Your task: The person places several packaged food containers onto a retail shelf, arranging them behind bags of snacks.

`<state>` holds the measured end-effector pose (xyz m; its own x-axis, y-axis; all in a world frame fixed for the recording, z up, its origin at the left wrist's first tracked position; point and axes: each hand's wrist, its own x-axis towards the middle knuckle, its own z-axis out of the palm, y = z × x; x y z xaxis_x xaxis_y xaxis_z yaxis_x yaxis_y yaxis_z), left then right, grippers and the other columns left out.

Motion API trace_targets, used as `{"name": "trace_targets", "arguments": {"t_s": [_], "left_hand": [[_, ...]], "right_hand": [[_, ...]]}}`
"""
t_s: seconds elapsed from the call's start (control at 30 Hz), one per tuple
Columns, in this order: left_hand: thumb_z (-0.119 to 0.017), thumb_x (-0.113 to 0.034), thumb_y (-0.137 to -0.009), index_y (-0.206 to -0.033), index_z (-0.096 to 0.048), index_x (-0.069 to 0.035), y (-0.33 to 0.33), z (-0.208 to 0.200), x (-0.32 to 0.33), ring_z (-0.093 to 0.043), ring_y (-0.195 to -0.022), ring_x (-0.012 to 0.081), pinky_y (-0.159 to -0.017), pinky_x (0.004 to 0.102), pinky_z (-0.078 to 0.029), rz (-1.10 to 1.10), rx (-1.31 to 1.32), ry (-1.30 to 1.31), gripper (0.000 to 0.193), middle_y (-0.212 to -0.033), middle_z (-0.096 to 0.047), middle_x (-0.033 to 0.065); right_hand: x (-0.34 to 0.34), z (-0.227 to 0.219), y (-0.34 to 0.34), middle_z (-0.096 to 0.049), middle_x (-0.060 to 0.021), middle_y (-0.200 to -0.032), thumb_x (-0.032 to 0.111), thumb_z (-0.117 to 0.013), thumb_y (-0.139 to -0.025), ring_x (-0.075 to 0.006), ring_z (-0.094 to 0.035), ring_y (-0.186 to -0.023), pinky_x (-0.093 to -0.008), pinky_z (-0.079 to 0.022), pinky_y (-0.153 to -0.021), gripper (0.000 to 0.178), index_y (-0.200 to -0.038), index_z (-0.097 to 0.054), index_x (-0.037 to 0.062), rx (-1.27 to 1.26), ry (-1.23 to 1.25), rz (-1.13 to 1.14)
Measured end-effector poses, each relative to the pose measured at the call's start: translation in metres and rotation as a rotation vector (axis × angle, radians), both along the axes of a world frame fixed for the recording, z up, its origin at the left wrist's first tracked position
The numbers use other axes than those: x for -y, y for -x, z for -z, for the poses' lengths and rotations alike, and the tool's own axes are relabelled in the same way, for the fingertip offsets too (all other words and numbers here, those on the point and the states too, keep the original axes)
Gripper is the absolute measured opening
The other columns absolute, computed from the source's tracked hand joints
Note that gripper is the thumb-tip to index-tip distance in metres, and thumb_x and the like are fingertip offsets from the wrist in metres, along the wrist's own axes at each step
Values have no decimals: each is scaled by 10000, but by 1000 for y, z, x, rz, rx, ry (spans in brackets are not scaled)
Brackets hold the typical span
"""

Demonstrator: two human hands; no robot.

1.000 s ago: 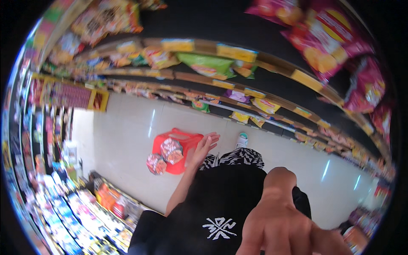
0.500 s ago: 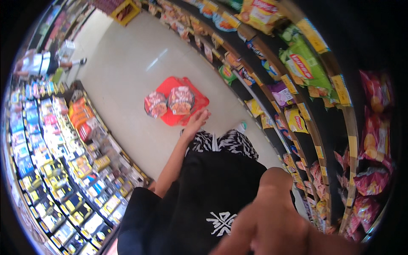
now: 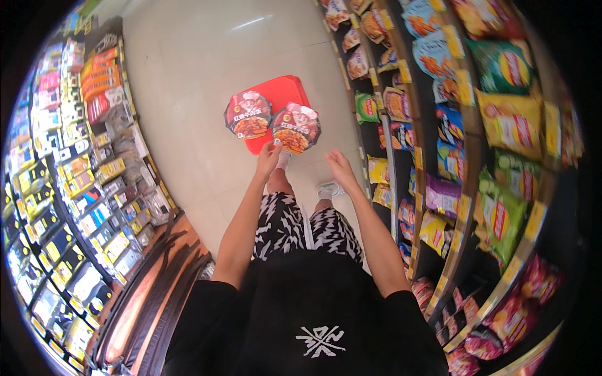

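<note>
Two many-sided meal boxes lie side by side on a red plastic piece (image 3: 288,88) with rounded corners, low over the floor. Most of that red piece is hidden, so I cannot tell whether it is a stool or a basket. The left meal box (image 3: 249,114) and the right meal box (image 3: 296,128) both have food pictures on top. My left hand (image 3: 269,158) is at the lower left edge of the right box; its fingertips merge with that edge, and a grip cannot be made out. Below and right of the same box, apart from it, my right hand (image 3: 340,166) is open and holds nothing.
Shelves of snack bags (image 3: 511,122) rise along my right side. On the left stands a rack of small packaged goods (image 3: 81,182), with dark belts (image 3: 147,301) at its near end. Pale floor tiles (image 3: 182,94) run between them.
My view has turned, so the aisle now runs straight ahead. My right hand, earlier large and blurred at the lower right, is now stretched down beside the boxes. The left hand is still near them.
</note>
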<state>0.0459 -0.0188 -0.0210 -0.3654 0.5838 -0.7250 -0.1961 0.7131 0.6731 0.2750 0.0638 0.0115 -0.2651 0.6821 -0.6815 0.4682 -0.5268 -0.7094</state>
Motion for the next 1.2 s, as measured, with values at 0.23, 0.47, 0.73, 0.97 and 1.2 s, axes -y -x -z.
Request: {"name": "trace_targets", "arguments": {"t_s": [0.23,0.47,0.73,0.97,1.2], "left_hand": [[-587,-447,-831,-1355,-260,48,15,38,-35,-418,-1204,244,-981,338,-349,-32,168,50,792,-1307,-422,200],[-643,-140,-814,-1360,-213,45,13,97,-21,-568,-972,173,-815,286,-465,10,-13,-107,719,-1140,-537,162],[-662,-109,-789,-1282,-345,5,3,32,-19,-558,-886,171,-788,289,-466,275,189,-59,597,-1042,-544,117],[-709,-159,-765,-966,-507,7,-41,1,-8,-510,-866,148,-769,271,-439,360,-125,-429,329,-886,-539,58],[-525,-237,-920,-831,-455,-73,-114,-79,-49,-421,-694,36,-601,193,-362,332,334,-463,199,-730,-467,-26]], "right_hand": [[-17,92,28,-514,-137,-1222,292,-569,-865,-200,-479,-1126,-287,-385,-910,584,-1322,-340,11,129,167,108],[-37,101,76,-558,-145,-1141,255,-619,-834,-234,-539,-1045,-309,-421,-865,569,-1284,-369,14,170,3,182],[19,80,18,-585,-115,-908,112,-654,-793,-174,-580,-792,-287,-474,-691,444,-1170,-441,14,272,-99,209],[72,1,-52,-491,-32,-819,74,-656,-799,-115,-503,-735,-239,-444,-676,490,-1213,-399,25,131,-140,347],[96,-83,-99,-487,-20,-822,59,-632,-817,-106,-510,-781,-229,-431,-716,446,-1206,-417,21,-237,-157,768]]}}
